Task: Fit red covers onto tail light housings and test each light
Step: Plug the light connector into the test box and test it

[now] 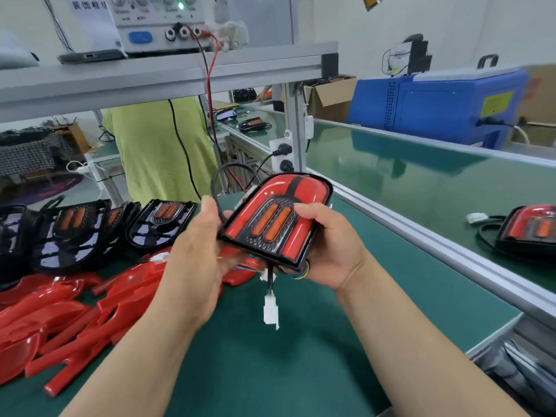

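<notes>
A worker is holding a light (272,224) over the bench (301,362), its red cover (270,188) apparently seated. The left hand (195,251) is gripping the left edge and the right hand (329,251) is clasping the lower right corner, thumb across the face. The plug (270,311) is dangling beneath them, unconnected. Testing looks next, which is calling for the plug to meet the leads (210,70) from the supply (156,25).

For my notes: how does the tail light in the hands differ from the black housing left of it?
The held tail light has a red cover; the black housing has none. The light is held up; the housing rests on the table. Both show two orange strips.
</notes>
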